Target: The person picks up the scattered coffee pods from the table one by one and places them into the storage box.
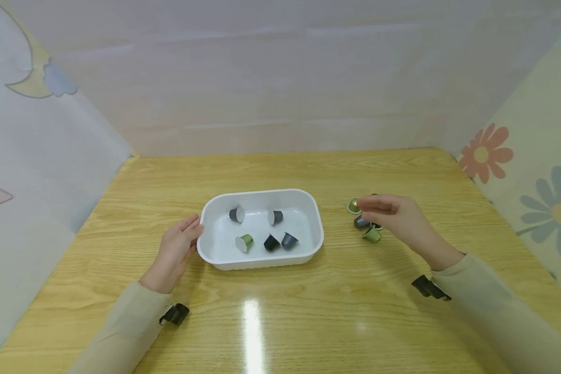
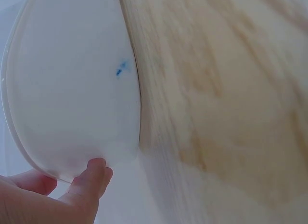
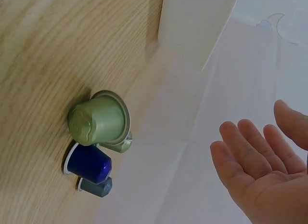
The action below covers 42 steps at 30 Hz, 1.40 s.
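Observation:
A white tray (image 1: 262, 262) stands on the table, with several coffee capsules lying in it: a green capsule (image 1: 245, 242), a black capsule (image 1: 271, 242) and some grey ones. At its left end my left hand (image 1: 172, 254) pinches the rim, thumb over the edge and fingers against the outer wall. My right hand (image 1: 397, 221) hovers above a small group of capsules right of the tray, its fingers extended and holding nothing. In the right wrist view that group shows a green capsule (image 3: 98, 119), a dark blue capsule (image 3: 89, 163) and a grey capsule (image 3: 96, 187). The hand partly hides the group in the head view.
The wooden table (image 1: 280, 317) carries the tray near its middle. Pale cloth walls (image 1: 280, 93) enclose the back and both sides. A strapped black device (image 1: 174, 314) sits at the left wrist and a similar device (image 1: 430, 288) at the right.

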### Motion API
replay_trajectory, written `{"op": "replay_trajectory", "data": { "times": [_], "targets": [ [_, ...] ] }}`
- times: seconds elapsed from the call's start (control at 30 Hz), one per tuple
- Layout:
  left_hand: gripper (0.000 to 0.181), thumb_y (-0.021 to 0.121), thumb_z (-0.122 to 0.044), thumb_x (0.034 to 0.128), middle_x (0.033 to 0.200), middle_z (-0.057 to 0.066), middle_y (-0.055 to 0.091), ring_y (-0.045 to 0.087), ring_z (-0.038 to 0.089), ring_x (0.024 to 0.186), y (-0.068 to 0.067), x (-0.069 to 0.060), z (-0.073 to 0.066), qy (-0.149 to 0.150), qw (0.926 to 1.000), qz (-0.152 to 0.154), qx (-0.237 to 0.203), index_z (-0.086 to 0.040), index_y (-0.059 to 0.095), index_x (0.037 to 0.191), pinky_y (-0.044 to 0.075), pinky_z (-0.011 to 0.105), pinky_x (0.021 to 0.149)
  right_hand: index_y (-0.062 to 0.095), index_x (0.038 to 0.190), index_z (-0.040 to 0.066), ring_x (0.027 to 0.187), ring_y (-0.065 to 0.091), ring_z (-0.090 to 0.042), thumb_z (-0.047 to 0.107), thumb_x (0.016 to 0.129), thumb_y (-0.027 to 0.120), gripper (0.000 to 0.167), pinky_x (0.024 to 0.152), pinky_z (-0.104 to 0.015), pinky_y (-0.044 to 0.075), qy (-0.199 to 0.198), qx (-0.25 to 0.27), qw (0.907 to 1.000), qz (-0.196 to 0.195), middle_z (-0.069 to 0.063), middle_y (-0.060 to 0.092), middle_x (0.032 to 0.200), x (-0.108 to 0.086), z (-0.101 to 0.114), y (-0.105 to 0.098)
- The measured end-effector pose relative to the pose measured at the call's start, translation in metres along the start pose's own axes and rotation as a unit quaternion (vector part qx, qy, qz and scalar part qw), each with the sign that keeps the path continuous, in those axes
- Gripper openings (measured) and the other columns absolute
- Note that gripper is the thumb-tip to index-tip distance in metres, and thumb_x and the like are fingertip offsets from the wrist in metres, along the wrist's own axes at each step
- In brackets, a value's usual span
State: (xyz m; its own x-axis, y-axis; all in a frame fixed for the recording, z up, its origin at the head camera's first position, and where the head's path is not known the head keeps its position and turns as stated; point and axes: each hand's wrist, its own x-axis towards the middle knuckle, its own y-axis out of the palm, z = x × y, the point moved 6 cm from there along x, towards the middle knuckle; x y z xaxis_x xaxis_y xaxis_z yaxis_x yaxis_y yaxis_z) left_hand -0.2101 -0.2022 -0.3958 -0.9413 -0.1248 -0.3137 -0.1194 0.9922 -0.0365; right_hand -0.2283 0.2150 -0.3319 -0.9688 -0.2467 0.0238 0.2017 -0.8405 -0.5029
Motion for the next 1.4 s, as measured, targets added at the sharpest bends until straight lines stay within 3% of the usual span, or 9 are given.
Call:
{"op": "replay_trajectory", "data": {
  "times": [0.23, 0.7, 0.8, 0.93, 1.03, 1.2, 1.4],
  "targets": [
    [0.056, 0.046, -0.008, 0.1033, 0.155, 0.013, 0.029, 0.04, 0.027, 0.132, 0.001, -0.001, 0.0, 0.003, 1.0, 0.0, -0.003, -0.001, 0.022, 0.153, 0.047, 0.015, 0.078, 0.056, 0.134, -0.002, 0.1, 0.056, 0.008, 0.028, 0.096, 0.064, 0.049, 0.083, -0.013, 0.046, 0.011, -0.012, 0.9998, -0.005, -0.02, 0.055, 0.135, -0.002, -0.01, -0.008],
    [0.055, 0.046, -0.008, 0.103, 0.155, 0.013, 0.03, 0.048, 0.018, 0.124, 0.0, -0.001, 0.0, 0.0, 1.0, -0.002, -0.008, -0.001, 0.023, 0.153, 0.047, 0.016, 0.079, 0.056, 0.132, -0.007, 0.101, 0.055, 0.009, 0.015, 0.095, 0.065, 0.044, 0.084, -0.016, 0.047, 0.019, -0.032, 0.9993, -0.005, -0.023, 0.056, 0.133, -0.009, -0.037, -0.002],
    [0.056, 0.046, -0.009, 0.1031, 0.155, 0.013, 0.03, 0.046, 0.021, 0.127, 0.0, -0.001, 0.0, 0.001, 1.0, -0.001, -0.004, -0.001, 0.023, 0.153, 0.047, 0.016, 0.08, 0.054, 0.132, -0.008, 0.104, 0.057, 0.002, 0.012, 0.096, 0.063, 0.042, 0.083, -0.016, 0.048, 0.016, -0.033, 0.9993, -0.005, -0.025, 0.054, 0.134, -0.011, -0.041, -0.001],
    [0.056, 0.047, -0.009, 0.1031, 0.155, 0.013, 0.03, 0.044, 0.024, 0.129, 0.0, -0.001, 0.0, 0.002, 1.0, 0.0, -0.001, -0.001, 0.023, 0.153, 0.047, 0.017, 0.081, 0.054, 0.132, -0.009, 0.112, 0.06, -0.022, 0.01, 0.096, 0.063, 0.042, 0.082, -0.015, 0.048, 0.005, -0.048, 0.9987, -0.015, -0.026, 0.056, 0.131, -0.011, -0.045, -0.001],
    [0.056, 0.046, -0.009, 0.1034, 0.156, 0.014, 0.028, 0.041, 0.026, 0.131, 0.0, -0.001, 0.001, 0.001, 1.0, 0.005, -0.005, -0.001, 0.022, 0.153, 0.047, 0.018, 0.083, 0.055, 0.13, -0.009, 0.115, 0.057, -0.037, 0.009, 0.094, 0.066, 0.042, 0.086, -0.023, 0.05, -0.001, -0.07, 0.9972, -0.025, -0.026, 0.057, 0.13, -0.01, -0.049, -0.001],
    [0.056, 0.045, -0.009, 0.1036, 0.156, 0.013, 0.028, 0.039, 0.027, 0.133, 0.0, -0.001, 0.001, -0.002, 1.0, 0.006, -0.007, -0.001, 0.021, 0.153, 0.046, 0.017, 0.083, 0.055, 0.128, -0.011, 0.114, 0.056, -0.045, 0.005, 0.09, 0.07, 0.045, 0.09, -0.048, 0.049, -0.008, -0.118, 0.9926, -0.026, -0.029, 0.055, 0.129, -0.008, -0.054, 0.002],
    [0.056, 0.047, -0.009, 0.1029, 0.155, 0.013, 0.031, 0.046, 0.02, 0.126, -0.001, 0.001, 0.001, -0.005, 1.0, -0.005, -0.003, -0.001, 0.024, 0.153, 0.047, 0.017, 0.082, 0.052, 0.129, -0.015, 0.114, 0.055, -0.047, 0.002, 0.087, 0.071, 0.05, 0.09, -0.053, 0.047, -0.021, -0.14, 0.9898, -0.017, -0.033, 0.054, 0.128, -0.005, -0.056, 0.008]
  ]
}}
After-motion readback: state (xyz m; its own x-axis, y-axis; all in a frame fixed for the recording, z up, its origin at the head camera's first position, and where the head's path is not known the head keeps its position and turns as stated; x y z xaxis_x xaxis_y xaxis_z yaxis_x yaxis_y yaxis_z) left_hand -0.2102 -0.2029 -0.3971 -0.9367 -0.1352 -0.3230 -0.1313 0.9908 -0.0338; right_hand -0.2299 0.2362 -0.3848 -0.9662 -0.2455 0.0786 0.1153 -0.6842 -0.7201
